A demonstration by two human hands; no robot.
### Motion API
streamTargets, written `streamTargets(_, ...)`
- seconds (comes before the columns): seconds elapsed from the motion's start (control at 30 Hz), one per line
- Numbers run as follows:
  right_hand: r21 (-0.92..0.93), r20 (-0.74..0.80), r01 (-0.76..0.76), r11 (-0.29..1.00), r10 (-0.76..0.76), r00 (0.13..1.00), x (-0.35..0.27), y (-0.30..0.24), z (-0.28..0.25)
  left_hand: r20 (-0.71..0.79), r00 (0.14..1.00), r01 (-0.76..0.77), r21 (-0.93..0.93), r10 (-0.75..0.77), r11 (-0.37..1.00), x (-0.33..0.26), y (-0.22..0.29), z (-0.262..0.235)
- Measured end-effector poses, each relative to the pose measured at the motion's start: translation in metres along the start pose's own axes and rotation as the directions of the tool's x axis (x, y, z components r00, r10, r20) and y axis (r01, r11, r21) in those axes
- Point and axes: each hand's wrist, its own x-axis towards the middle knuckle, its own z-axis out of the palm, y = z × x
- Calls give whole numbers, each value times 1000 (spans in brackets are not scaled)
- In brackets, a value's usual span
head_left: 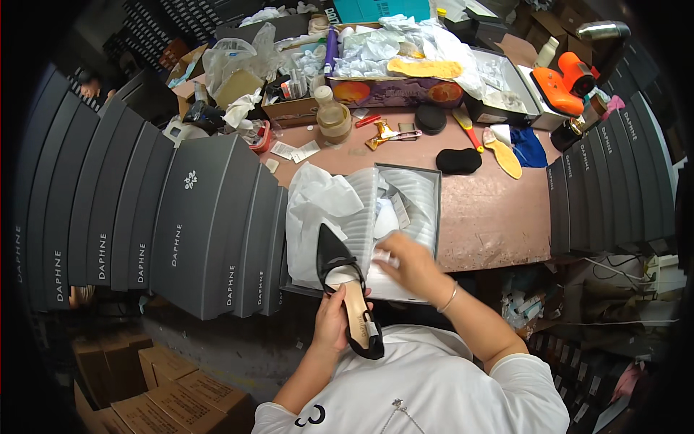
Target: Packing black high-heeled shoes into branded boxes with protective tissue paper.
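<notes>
I see the left hand (331,322) curled round the black shoe (355,302), toe over the open box (439,199); a slack grip could drop it. Right hand (412,267) bent, maybe pinching a white scrap (385,258), too blurred to tell; that could slip.

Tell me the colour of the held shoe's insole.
The insole is beige, seen best in the head view.

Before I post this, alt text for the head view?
A person's left hand holds a black pointed shoe; the blurred right hand, something pale at its fingers, is over an open box with white packing. Gray boxes flank a cluttered pinkish table.
</notes>
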Motion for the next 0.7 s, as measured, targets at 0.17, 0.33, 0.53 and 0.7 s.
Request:
streamTargets(0.17, -650, -5, 152, 744, -204, 979, 32, 80, 3, 256, 938, 285, -194, -232, 939, 19, 4, -13)
streamTargets(0.33, 192, 3, 10, 981, -11, 1000, 14, -14, -30, 251, 968, 15, -163, 26, 987, 11, 14, 13)
streamTargets(0.53, -244, -161, 212, 946, -255, 953, 20, -35, 18, 89, 990, -108, 8, 107, 994, -17, -20, 53)
streamTargets(0.7, 59, 311, 87, 995, -101, 945, 18, -30, 21, 79, 996, 46, -73, -41, 996, -1, -18, 18)
